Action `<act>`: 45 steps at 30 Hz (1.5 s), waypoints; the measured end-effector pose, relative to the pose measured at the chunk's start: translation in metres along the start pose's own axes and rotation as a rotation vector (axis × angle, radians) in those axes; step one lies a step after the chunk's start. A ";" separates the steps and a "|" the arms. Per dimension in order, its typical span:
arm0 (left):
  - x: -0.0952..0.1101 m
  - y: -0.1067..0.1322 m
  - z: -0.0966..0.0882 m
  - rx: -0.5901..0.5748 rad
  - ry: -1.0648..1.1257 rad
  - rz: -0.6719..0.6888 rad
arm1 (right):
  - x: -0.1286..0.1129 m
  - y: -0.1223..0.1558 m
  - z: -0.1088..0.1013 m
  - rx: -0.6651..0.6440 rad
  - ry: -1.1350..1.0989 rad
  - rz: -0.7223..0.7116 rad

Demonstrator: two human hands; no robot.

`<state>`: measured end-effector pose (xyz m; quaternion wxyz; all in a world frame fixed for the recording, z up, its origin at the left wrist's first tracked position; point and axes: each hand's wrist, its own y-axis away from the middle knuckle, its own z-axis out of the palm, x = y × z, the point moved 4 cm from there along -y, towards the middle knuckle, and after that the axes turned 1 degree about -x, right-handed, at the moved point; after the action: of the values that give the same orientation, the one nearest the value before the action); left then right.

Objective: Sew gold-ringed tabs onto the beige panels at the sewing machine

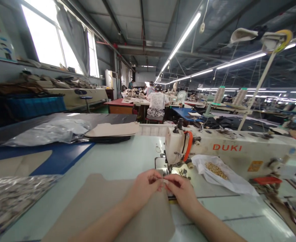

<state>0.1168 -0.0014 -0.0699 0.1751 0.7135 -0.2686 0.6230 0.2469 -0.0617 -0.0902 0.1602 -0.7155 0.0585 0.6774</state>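
Panel (100, 208) under hands (144, 185) (182, 192), mostly the left

Sewing workshop: machine (205, 148), thread cones (218, 95), probably fabric (62, 81).

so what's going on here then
A person at a sewing machine has both hands together just in front of the needle area. The left hand and right hand pinch a small pale piece, too blurred to identify. A beige panel lies on the worktable, partly under the left forearm. Gold-coloured bits sit on white wrapping beside the machine.
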 end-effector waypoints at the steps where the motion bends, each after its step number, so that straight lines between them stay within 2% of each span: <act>1: 0.001 0.001 0.000 0.014 -0.014 0.006 | 0.000 0.001 0.000 -0.003 -0.012 0.006; 11: 0.006 0.007 -0.001 0.093 -0.319 0.125 | -0.005 0.008 -0.005 -0.020 -0.061 0.044; 15: 0.012 0.012 0.001 0.114 -0.452 0.245 | -0.003 0.008 -0.007 -0.001 -0.071 0.037; 18: 0.012 0.015 0.005 0.089 -0.549 0.329 | -0.003 0.008 -0.007 0.025 -0.035 -0.013; 23: 0.003 0.016 0.009 0.025 -0.686 0.361 | -0.011 0.012 -0.007 0.067 0.189 -0.176; 27: 0.001 0.015 0.011 -0.021 -0.688 0.375 | -0.018 0.014 -0.007 0.065 0.301 -0.255; 31: 0.005 0.015 0.011 -0.035 -0.634 0.355 | -0.019 0.014 -0.008 0.079 0.303 -0.283; 41: 0.006 0.014 0.012 -0.067 -0.574 0.300 | -0.008 0.009 -0.010 0.131 0.215 -0.134; 45: 0.003 0.011 0.009 -0.071 -0.502 0.239 | -0.009 0.008 -0.011 0.111 0.176 -0.159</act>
<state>0.1179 -0.0161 -0.0692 0.0531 0.8021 -0.4077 0.4331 0.2541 -0.0739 -0.0822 0.2470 -0.7646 0.0526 0.5930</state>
